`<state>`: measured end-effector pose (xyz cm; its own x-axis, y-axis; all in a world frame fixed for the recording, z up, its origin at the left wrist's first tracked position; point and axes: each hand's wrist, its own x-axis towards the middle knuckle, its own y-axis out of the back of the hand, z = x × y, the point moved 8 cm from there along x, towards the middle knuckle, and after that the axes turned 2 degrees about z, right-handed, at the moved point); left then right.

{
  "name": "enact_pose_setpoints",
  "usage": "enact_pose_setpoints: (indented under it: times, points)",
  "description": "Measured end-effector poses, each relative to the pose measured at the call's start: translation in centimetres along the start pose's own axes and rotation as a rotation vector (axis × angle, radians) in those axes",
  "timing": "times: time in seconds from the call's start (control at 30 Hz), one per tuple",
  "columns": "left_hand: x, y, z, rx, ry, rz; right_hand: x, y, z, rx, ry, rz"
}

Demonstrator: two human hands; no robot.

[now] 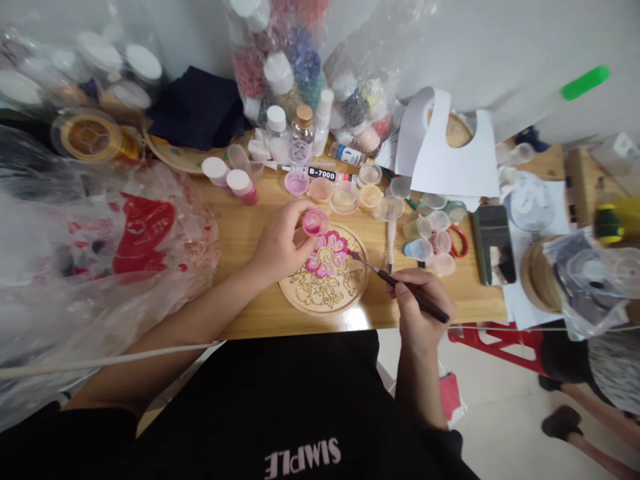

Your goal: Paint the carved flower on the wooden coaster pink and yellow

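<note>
My left hand (pixel 284 239) pinches a small clear cup (pixel 315 222) of deep pink material. It holds the cup over the upper left of a round pale wooden plaque (pixel 294 288). The plaque bears gold outlines and a flower (pixel 327 255) filled with magenta and lilac; the leaf shapes below it are uncoloured. In my right hand (pixel 420 307) is a palette knife (pixel 413 293) with a dark handle and thin metal shank, gripped like a pen. Its small tip is at the right edge of the flower; whether it touches the surface I cannot tell.
Several small colour cups (pixel 345 198) line the plaque's far side, with a B-7000 glue tube (pixel 323 175) behind. A brush (pixel 391 243), red-handled scissors (pixel 459 241) and a phone (pixel 493 245) lie rightward. Plastic bags (pixel 150 233) cover the left. Another person's legs (pixel 595 427) show lower right.
</note>
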<state>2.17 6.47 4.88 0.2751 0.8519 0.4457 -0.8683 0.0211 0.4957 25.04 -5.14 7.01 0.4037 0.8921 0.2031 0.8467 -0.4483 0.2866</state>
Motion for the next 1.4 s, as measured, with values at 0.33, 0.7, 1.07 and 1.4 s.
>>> enact_pose_setpoints:
  times: [0.33, 0.7, 1.07, 1.4]
  points:
    - [-0.01, -0.05, -0.05, -0.03, 0.0, 0.001, 0.1, -0.17, -0.47, -0.053, 0.074, -0.042]
    - [0.06, -0.07, 0.02, -0.044, -0.014, 0.016, 0.27, -0.51, -0.75, -0.05, 0.103, -0.061]
    - [-0.04, 0.21, 0.29, -0.034, -0.081, 0.054, 0.07, -0.08, -0.59, -0.044, 0.103, -0.079]
    - [-0.05, 0.13, 0.22, -0.034, -0.049, 0.037, 0.19, -0.38, -0.56, -0.038, 0.082, -0.066]
